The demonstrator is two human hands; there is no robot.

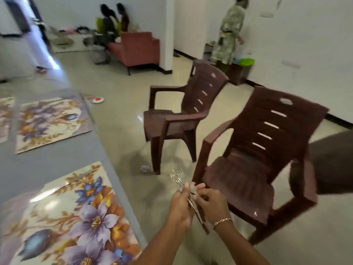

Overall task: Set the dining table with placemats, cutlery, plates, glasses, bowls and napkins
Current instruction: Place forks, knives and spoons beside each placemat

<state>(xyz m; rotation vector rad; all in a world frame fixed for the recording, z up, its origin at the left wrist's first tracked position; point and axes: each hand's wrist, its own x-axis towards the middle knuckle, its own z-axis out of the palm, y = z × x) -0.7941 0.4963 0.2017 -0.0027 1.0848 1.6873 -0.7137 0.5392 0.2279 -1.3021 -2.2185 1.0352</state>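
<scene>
You've got the cutlery bundle [177, 177] in both hands, off the counter [57, 157] edge and over the floor, just in front of the near chair [257, 169]. Tines fan up and away from you; the handles run down btwn your palms toward the wrists. It looks like forks, but the blur hides whether other pieces are mixed in.

Your left hand [179, 206] wraps the middle of the bundle, fingers [183, 196] curled round it. Your right hand [213, 204], the one w/ the bracelet [222, 220], pinches at the neck end, fingertips pressed onto one piece, prob. teasing it free.

Handling, as a judgement: thin metal, stiff, light per piece. The pieces are smooth, so they'll slide against each other and can slip out the bottom if the left grip loosens. They won't break, but a drop means a clatter and a re-wash. Take each one by the handle, not the tines, and pull it lengthwise out of the stack.

Three floral placemats lie on the counter w/ nothing on them: near one [76, 217], next one [51, 123], and a sliver at the left edge [5, 117]. Mats look done; cutlery isn't laid yet.
</scene>
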